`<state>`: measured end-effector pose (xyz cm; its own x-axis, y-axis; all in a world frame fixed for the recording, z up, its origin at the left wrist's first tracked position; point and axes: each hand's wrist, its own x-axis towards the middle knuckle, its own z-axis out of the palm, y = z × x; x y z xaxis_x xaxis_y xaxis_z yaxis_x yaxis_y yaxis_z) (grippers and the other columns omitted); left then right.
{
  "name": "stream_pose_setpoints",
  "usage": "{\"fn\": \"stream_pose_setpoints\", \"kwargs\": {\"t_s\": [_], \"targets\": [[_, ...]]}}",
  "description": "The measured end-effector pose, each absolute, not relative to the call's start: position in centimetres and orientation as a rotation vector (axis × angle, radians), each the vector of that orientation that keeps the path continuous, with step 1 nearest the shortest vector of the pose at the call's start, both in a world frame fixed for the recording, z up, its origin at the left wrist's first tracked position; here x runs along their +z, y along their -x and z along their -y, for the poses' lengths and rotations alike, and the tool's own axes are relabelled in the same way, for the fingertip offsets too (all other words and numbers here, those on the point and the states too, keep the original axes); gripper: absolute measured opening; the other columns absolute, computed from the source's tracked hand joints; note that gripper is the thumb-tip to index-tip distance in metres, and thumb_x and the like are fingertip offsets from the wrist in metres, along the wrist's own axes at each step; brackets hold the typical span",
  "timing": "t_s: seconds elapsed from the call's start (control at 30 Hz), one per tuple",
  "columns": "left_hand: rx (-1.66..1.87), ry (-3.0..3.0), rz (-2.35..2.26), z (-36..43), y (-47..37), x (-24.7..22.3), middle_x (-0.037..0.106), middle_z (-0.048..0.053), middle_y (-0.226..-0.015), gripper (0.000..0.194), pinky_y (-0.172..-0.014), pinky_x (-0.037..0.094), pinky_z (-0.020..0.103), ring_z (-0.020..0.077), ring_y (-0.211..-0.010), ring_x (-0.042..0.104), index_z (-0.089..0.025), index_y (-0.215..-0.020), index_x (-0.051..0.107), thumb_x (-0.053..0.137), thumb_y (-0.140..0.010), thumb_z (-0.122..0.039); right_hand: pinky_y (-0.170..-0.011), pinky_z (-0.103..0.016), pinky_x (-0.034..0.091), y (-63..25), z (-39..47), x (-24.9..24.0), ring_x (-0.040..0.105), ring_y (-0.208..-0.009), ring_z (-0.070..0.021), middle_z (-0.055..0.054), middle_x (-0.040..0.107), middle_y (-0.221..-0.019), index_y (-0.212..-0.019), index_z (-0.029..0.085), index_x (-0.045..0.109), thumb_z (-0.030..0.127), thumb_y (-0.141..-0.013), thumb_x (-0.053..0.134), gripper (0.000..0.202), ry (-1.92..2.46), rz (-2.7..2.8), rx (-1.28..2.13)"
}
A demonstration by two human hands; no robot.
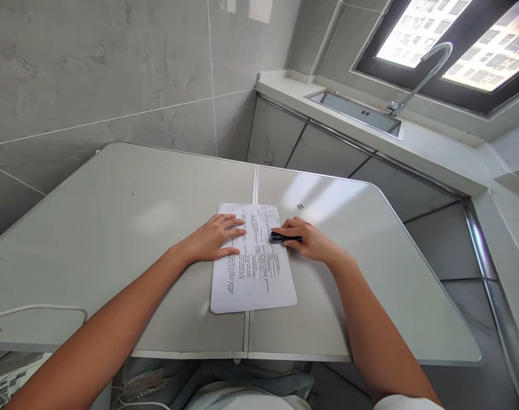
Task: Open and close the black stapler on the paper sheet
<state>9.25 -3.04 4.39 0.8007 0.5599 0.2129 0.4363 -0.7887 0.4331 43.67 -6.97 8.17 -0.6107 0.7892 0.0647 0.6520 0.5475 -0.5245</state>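
Printed sheets of paper (pixel 253 293) lie on the folding table, across its centre seam. My left hand (pixel 219 236) rests flat on the left part of the paper, fingers spread. In my right hand (pixel 308 242), the fingers are wrapped around a small black stapler (pixel 280 237). The stapler's front end sits over the right edge of the paper; whether it bites the sheets cannot be made out. Just beyond my right hand are small strips of staples (pixel 300 206).
The pale folding table (pixel 178 188) has a raised centre strip. A white cable (pixel 37 307) lies at its left front. Tiled wall (pixel 114 68) stands behind. On the right are a counter with a sink (pixel 357 111), a curved faucet (pixel 430 74) and a window.
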Motion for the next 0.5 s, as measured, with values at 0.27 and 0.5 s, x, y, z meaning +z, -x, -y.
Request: {"fn": "stream_pose_setpoints", "kwargs": {"t_s": [0.27, 0.5], "targets": [[0.501, -2.593, -0.764, 3.1, -9.1, 4.5, 0.06, 0.009, -0.147, 0.05, -0.118, 0.035, 0.058, 0.0368, -0.143, 0.045, -0.031, -0.134, 0.068, 0.075, -0.088, -0.047, -0.085, -0.041, 0.049, -41.7, 7.8, 7.7, 0.056, -0.098, -0.0262, -0.007, 0.061, -0.105, -0.128, 0.037, 0.07, 0.009, -0.088, 0.06, 0.05, 1.353, 2.567, 0.39], [0.406, -2.654, -0.777, 3.0, -8.8, 4.7, 0.056, 0.009, -0.151, 0.051, -0.118, 0.034, 0.058, 0.037, -0.146, 0.041, -0.03, -0.139, 0.064, 0.069, -0.092, -0.05, -0.09, -0.042, 0.049, -43.5, 8.2, 8.4, 0.06, -0.105, -0.0279, -0.008, 0.066, -0.12, -0.146, 0.034, 0.052, 0.012, -0.091, 0.056, 0.059, 1.293, 2.547, 0.481]]}}
